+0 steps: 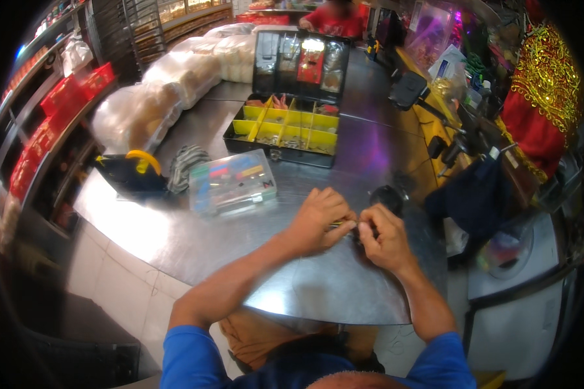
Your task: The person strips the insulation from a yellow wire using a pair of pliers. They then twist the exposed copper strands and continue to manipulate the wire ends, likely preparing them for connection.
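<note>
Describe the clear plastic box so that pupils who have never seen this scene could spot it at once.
On the metal table, find the open black toolbox with yellow compartments. Nearer the person, by its left front corner, lies a flat, clear plastic box. Unlike the grey striped bundle at its left, it is see-through, with coloured patches showing.

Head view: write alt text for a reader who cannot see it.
A person's left hand and right hand are close together at a small item, too blurred to identify, over a shiny metal table. Beyond them are a clear plastic case and an open black toolbox with yellow compartments.
</note>
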Demonstrator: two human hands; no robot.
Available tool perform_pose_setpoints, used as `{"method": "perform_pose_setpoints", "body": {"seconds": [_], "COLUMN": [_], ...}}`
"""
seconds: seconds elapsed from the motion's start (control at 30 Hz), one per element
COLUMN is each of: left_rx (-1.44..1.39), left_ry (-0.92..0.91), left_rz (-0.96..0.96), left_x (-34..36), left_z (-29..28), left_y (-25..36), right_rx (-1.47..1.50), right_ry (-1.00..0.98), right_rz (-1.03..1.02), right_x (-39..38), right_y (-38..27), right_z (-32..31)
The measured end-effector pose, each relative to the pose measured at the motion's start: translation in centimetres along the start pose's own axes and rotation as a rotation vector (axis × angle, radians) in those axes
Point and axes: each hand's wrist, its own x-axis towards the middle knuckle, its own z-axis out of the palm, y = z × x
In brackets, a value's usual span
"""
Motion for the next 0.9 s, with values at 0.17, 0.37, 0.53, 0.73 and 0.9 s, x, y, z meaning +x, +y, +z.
{"method": "perform_pose_setpoints", "body": {"seconds": [0.17, 0.37, 0.53, 0.73, 0.9], "left_rx": [-0.164, -0.254, -0.224, -0.215, -0.245], "left_ry": [-0.016, -0.182, -0.186, -0.180, -0.108], "left_rz": [-0.079, -0.348, -0.355, -0.322, -0.250], "left_x": [-0.4, 0.6, 0.5, 0.6, 0.4], "left_z": [-0.3, -1.5, -1.5, -1.6, -1.0], "left_y": [-0.8, 1.0, 0.6, 0.9, 0.1], "right_rx": [-0.020, 0.090, 0.062, 0.071, 0.091], "right_ry": [0.084, 0.019, 0.002, 0.007, 0.031], "right_rz": [-0.159, 0.040, -0.016, 0.029, 0.042], "right_x": [0.1, -0.7, -0.5, -0.7, -0.7], "right_y": [2.0, 0.5, 1.0, 1.1, 0.9], "right_z": [1.0, 0.3, 0.6, 1.0, 1.1]}}
